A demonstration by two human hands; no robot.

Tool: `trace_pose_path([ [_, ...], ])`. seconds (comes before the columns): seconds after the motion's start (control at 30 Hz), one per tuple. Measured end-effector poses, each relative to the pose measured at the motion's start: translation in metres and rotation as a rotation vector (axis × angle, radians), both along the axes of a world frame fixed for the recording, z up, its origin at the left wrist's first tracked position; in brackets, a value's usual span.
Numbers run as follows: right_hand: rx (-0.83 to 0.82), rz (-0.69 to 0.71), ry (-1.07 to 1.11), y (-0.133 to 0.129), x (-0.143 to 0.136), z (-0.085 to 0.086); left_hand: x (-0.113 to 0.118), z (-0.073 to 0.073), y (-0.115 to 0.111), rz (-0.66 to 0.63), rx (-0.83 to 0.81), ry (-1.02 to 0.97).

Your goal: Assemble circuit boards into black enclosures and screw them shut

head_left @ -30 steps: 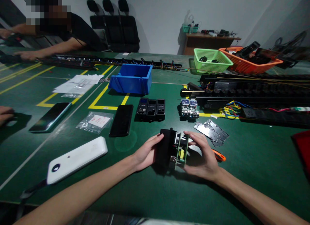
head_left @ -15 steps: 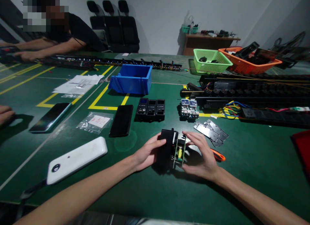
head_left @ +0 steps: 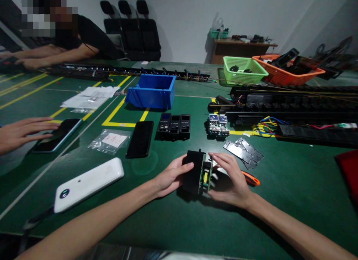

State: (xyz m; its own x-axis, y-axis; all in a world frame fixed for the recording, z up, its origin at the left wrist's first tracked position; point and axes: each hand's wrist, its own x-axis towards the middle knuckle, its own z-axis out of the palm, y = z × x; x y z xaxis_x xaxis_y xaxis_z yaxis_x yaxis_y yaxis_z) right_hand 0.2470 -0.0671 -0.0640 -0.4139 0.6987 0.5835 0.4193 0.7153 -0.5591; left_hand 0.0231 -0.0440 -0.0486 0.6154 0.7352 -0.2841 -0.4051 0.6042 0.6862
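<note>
My left hand [head_left: 172, 177] grips a black plastic housing [head_left: 191, 173] from its left side, thumb on the near face. Fingertips of my right hand [head_left: 233, 178] hold a green circuit board [head_left: 210, 174] by its upper and lower edges, at the open right side of the housing. A yellow part shows between board and housing; how far the board sits inside I cannot tell. Just right of my right hand lies an orange-handled tool [head_left: 251, 178], partly hidden by it. Beyond are thin dark plates [head_left: 243, 152], small circuit boards with displays [head_left: 218, 125] and black modules [head_left: 173, 126].
A blue bin [head_left: 151, 92], a black phone [head_left: 140, 139] and a white device [head_left: 89, 185] stand or lie to the left. Black rails with wires [head_left: 279, 103] fill the right side. Another person's hand [head_left: 28, 133] is over a second phone [head_left: 60, 137].
The black housing has turned slightly, and the circuit board is nearer to it. At the left, another person's hand has reached in over the phone.
</note>
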Motion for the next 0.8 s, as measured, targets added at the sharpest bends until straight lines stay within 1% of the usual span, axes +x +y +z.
trace_pose_path([
  [0.33,-0.026,0.002,0.021,0.0001,-0.0017,0.0002,0.0010,0.0006,0.0006,-0.013,0.027,0.035],
  [0.5,-0.009,0.015,0.012,0.0002,-0.0021,-0.0012,0.0005,-0.0011,-0.0010,-0.034,0.057,0.029],
  [0.8,-0.011,0.013,0.005,-0.0001,-0.0020,-0.0011,0.0006,-0.0021,-0.0014,-0.018,0.042,0.032],
])
